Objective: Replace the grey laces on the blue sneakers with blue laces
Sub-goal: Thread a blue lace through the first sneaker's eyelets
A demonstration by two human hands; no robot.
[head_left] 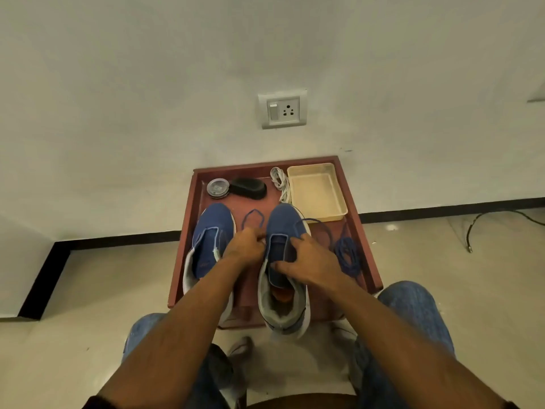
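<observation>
Two blue sneakers stand side by side on a small reddish-brown table (361, 228), toes toward the wall. The left sneaker (211, 231) has no lace in it. My left hand (246, 246) pinches a blue lace (253, 215) whose loop lies between the two toes. My right hand (309, 261) grips the right sneaker (283, 225) at its lace opening, thumb across the tongue. A strand of blue lace curves from that hand over the toe. A second blue lace (349, 255) lies coiled on the table to the right. The removed grey laces (280, 181) lie bunched at the back.
A cream plastic tray (317, 191) sits at the table's back right. A round clear-lidded tin (217, 188) and a black brush (249, 188) sit at the back left. A wall with a socket (283, 109) is behind. My knees in jeans flank the table's near edge; a cable (483, 222) lies on the floor at right.
</observation>
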